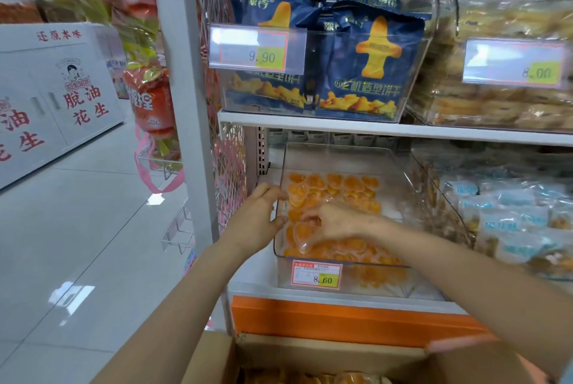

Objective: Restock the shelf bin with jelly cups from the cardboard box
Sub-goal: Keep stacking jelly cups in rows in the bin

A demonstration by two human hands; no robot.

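A clear plastic shelf bin point(400, 172) on the lower shelf holds several orange jelly cups point(335, 185) and carries an 8.60 price tag. My left hand point(257, 216) grips the bin's left wall. Inside the bin near its front, my right hand point(335, 222) pinches a heart-shaped orange jelly cup point(302, 236) just above the pile. At the bottom of the view, the open cardboard box point(310, 355) shows more orange cups inside.
Above, a clear bin of blue biscuit packs point(366, 67) sits on the upper shelf. To the right stand bins of pale wrapped snacks point(508, 228). A white shelf post point(186, 104) is at left, with tiled floor point(77, 244) and white cartons beyond.
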